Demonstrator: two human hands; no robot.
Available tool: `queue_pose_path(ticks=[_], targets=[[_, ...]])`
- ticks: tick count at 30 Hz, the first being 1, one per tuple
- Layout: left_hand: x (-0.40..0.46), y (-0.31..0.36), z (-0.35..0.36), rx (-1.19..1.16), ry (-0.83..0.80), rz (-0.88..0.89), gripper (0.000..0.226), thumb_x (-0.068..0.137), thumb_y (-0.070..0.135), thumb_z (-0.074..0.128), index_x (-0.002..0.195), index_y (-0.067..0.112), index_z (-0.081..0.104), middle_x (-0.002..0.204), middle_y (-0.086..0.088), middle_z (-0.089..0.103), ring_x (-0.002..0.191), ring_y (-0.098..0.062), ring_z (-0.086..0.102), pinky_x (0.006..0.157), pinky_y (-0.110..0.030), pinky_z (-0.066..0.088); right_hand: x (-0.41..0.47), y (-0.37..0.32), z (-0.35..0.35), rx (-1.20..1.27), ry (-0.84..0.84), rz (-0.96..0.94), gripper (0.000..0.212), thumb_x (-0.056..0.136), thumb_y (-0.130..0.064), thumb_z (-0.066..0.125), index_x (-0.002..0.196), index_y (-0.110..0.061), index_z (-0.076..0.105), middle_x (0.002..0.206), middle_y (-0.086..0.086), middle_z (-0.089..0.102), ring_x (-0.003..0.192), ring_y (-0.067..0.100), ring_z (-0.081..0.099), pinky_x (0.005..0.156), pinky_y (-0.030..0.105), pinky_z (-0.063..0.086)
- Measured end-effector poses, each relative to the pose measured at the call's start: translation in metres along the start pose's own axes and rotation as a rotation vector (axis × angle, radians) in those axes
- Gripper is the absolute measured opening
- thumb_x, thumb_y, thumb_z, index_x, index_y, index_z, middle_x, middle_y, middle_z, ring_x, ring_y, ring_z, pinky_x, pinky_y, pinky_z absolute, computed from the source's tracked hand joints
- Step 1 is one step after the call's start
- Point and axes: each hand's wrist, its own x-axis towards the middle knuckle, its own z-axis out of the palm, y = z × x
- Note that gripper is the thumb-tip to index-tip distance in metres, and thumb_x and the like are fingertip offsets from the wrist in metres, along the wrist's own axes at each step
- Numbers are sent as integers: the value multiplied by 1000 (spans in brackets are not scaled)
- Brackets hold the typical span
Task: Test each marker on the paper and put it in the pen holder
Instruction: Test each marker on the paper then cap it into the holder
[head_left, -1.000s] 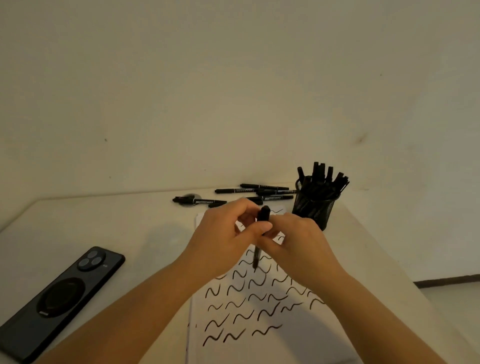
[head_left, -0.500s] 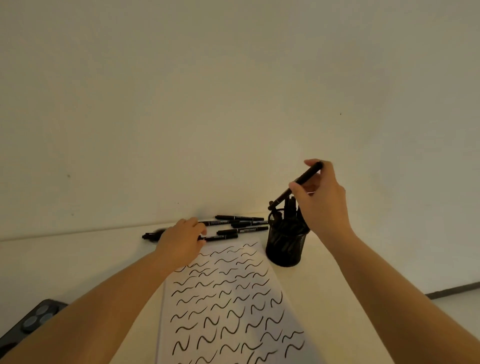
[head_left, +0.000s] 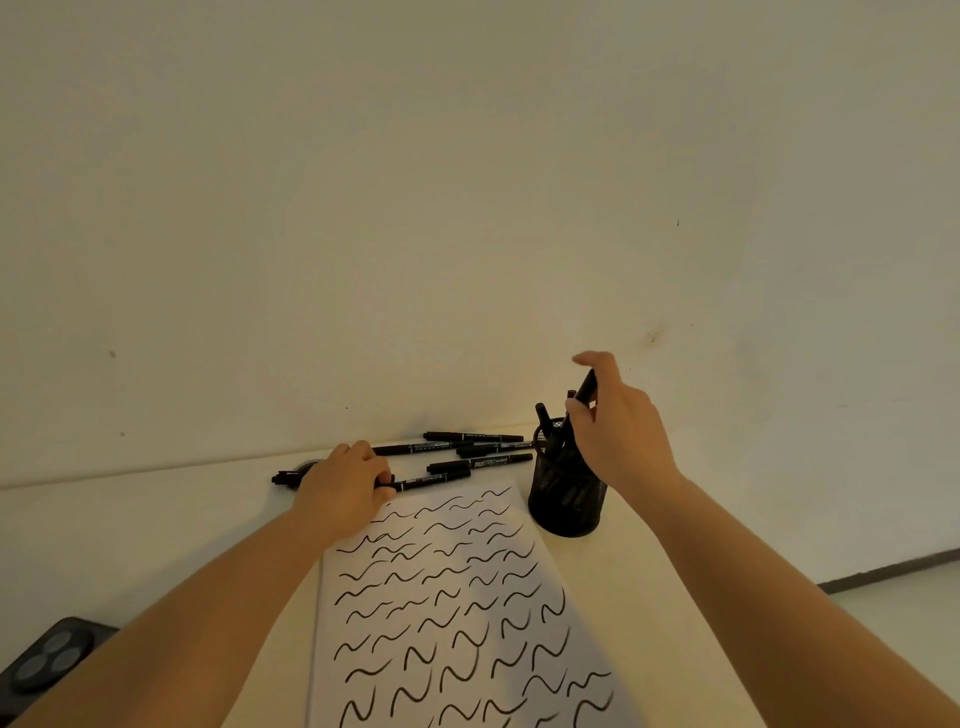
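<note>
A white paper (head_left: 457, 613) covered in black wavy test strokes lies on the table in front of me. A black mesh pen holder (head_left: 566, 499) stands at its far right corner, with several markers in it. My right hand (head_left: 615, 431) pinches a black marker (head_left: 586, 391) whose lower end is down inside the holder. My left hand (head_left: 340, 486) rests on the table at the paper's far left corner, fingers curled round a loose black marker (head_left: 431, 480). Several more loose markers (head_left: 475, 446) lie along the wall behind it.
A dark phone (head_left: 41, 662) lies at the table's near left edge. The wall (head_left: 467, 208) rises straight behind the markers. To the right of the holder the table (head_left: 675, 597) ends, with floor below.
My right hand has lowered the marker from above the holder down into it. My left hand has closed on a loose marker by the paper's far corner.
</note>
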Motion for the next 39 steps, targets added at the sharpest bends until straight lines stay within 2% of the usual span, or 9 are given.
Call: queue_pose_path(ticks=[4,9,13,17,20,23,28,32,39], targets=[[1,2,1,-28,-11,-31,24,89,40,51,102,21,58,113,3,50,104,-15,45,79,-29,42,-5,1,13,-58,-88,1,35,96,-16,36,130,-22,36,68,-5,48,66,21,54,61,38,47],[1,4,0,0,24,-36,23,89,40,52,101,21,58,113,5,50,105,-15,43,77,-28,39,-5,4,21,-88,-125,34,36,98,-20,29,132,-21,42,61,-7,49,55,11,47,48,27,33],[-3,6,-5,-55,80,-39,21,91,37,50,101,21,57,113,4,51,105,-15,44,77,-27,37,-7,3,19,-82,-162,47,36,99,-24,27,110,-11,59,77,6,62,69,23,55,61,31,42],[-17,20,-25,-201,110,-87,22,92,36,49,106,20,54,108,3,58,93,-15,52,73,-27,38,-22,-3,14,22,104,-94,27,96,-20,39,107,-13,63,98,-1,62,97,20,50,79,30,38],[-42,41,-42,-533,50,-145,13,92,33,50,100,23,53,93,9,65,82,-8,60,74,-28,47,-51,-15,12,183,276,-214,18,91,-13,47,97,-14,64,84,-11,57,84,13,51,70,25,42],[-79,69,-49,-800,-4,-130,5,92,29,50,88,32,49,83,14,67,74,7,63,71,-16,47,-93,-26,20,354,72,-113,16,90,-21,47,90,-29,61,70,-14,58,57,2,53,50,13,42],[-137,94,-53,-1035,-52,-70,9,90,22,54,88,31,54,77,15,71,74,5,64,67,-5,46,-138,-36,38,651,-209,123,16,92,-26,48,87,-30,63,66,-7,61,58,-1,54,54,14,43],[-167,98,-55,-1080,-132,-24,8,89,21,55,90,29,58,77,17,71,74,1,65,69,-9,47,-164,-41,41,782,-298,132,20,93,-22,47,93,-28,66,58,-10,59,55,-1,52,54,13,41],[-196,109,-58,-884,-158,42,18,89,31,54,79,42,63,63,26,64,62,7,60,61,-3,41,-193,-42,40,767,-242,214,24,93,-20,46,76,-18,62,46,-12,51,47,0,44,50,15,37]])
